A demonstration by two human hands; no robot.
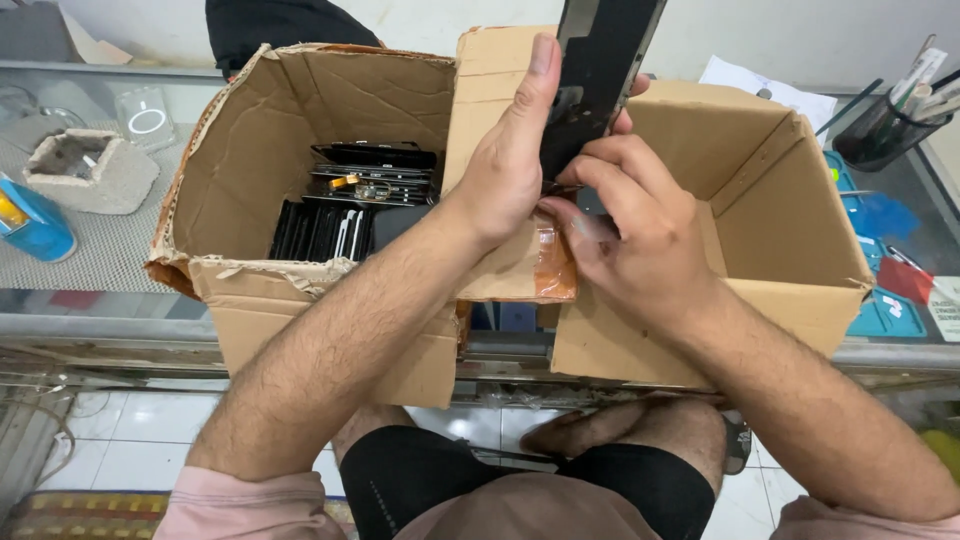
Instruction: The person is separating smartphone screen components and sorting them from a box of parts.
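Black and flat, the thin panel (600,70) stands upright between my hands above the two cardboard boxes (300,280). My left hand (505,160) clasps its edge; my right hand (630,230) pinches its lower end. It looks light, stiff and probably brittle, best held by the edges. More black panels (350,200) are stacked in the left box; white papers (770,95) lie on the bench behind.

The black panel (600,60) is a long, flat, thin part with small cutouts near its lower end. It stands nearly upright, tilted slightly right, its top leaving the frame, above the gap between two open cardboard boxes.
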